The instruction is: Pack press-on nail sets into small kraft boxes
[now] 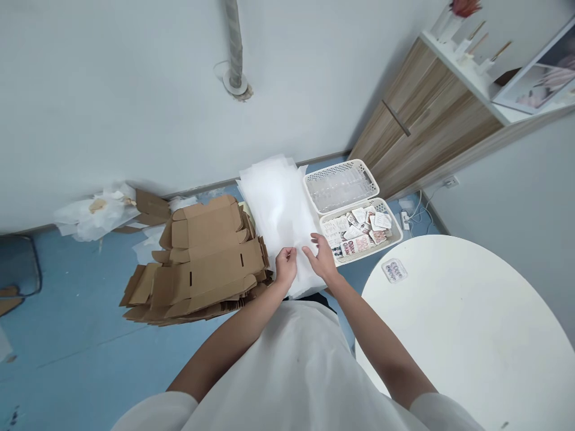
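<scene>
Hovering over white sheets (279, 209) with both hands
They lie between flattened cardboard boxes (220, 263), left, and baskets (372, 254), right; left hand (286, 265) curled, grip impossible to tell; right hand (321, 258) spread, grasping nothing.

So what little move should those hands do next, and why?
Maybe the right hand should pinch the top of the white sheets: it's over them with its fingers spread, while the left hand is curled there, though its grip isn't clear.
</scene>
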Available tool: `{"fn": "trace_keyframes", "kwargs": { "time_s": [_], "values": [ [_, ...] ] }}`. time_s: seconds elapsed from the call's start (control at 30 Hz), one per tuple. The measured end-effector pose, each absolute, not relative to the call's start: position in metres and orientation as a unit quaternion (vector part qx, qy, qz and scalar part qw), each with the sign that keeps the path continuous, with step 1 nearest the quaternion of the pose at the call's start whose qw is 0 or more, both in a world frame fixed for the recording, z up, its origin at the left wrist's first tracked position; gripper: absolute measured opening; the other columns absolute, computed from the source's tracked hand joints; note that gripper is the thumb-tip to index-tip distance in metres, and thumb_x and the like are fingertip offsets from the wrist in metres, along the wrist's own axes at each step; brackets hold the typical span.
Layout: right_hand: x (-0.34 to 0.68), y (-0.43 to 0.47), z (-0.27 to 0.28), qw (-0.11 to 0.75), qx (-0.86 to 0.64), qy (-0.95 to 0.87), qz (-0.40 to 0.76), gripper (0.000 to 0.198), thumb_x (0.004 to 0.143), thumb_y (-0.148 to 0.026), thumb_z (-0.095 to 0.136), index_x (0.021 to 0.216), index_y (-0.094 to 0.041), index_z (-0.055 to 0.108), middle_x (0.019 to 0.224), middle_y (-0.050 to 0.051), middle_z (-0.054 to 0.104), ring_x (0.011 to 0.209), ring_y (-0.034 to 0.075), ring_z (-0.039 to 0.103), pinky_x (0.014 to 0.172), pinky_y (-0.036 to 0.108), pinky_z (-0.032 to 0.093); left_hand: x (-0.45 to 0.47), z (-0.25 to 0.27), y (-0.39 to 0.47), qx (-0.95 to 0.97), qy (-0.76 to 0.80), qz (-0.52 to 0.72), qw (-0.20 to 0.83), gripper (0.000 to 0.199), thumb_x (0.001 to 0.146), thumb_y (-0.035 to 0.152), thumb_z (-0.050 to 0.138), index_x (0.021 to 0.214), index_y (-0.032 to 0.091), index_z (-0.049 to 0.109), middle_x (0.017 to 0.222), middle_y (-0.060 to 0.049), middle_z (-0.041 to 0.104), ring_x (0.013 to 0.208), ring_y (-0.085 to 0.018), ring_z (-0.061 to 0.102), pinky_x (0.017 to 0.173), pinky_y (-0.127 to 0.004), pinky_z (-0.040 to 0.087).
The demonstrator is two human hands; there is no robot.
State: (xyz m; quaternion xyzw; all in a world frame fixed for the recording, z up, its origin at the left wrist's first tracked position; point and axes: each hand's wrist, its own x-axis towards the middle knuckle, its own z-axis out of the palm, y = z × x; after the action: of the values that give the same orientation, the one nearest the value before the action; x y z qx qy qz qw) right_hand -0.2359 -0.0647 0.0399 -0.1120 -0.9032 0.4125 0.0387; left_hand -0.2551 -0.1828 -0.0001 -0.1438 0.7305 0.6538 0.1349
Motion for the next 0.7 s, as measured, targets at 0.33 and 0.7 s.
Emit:
{"fn": "trace_keyframes", "kwargs": {
  "time_s": [0.33,0.7],
  "values": [
    [-0.245,-0.071,0.066,-0.029,-0.081,-0.978,0.192,0.046,0.071,0.001,0.032,0.108,-0.022,0.049,0.111,0.01,0.053,0.083,0.022,0.059,0.068,0.033,0.041,-0.232,0.013,-0.208,-0.042,0.755,0.618,0.215,0.038,0.068,0.03,0.062,0.103,0.02,0.054,0.12,-0.01,0.051,0.115,-0.023,0.042,0.093,-0.034,0.03],
    [-0.173,-0.059,0.079,0.065,-0.133,-0.954,0.262,0.041,0.079,-0.017,0.035,0.119,-0.018,0.046,0.124,0.01,0.047,0.106,0.024,0.049,0.082,0.037,0.042,-0.202,0.015,-0.203,-0.014,0.785,0.572,0.235,0.044,0.069,0.031,0.06,0.11,0.017,0.049,0.127,-0.012,0.041,0.121,-0.024,0.034,0.101,-0.034,0.023]
  ]
}}
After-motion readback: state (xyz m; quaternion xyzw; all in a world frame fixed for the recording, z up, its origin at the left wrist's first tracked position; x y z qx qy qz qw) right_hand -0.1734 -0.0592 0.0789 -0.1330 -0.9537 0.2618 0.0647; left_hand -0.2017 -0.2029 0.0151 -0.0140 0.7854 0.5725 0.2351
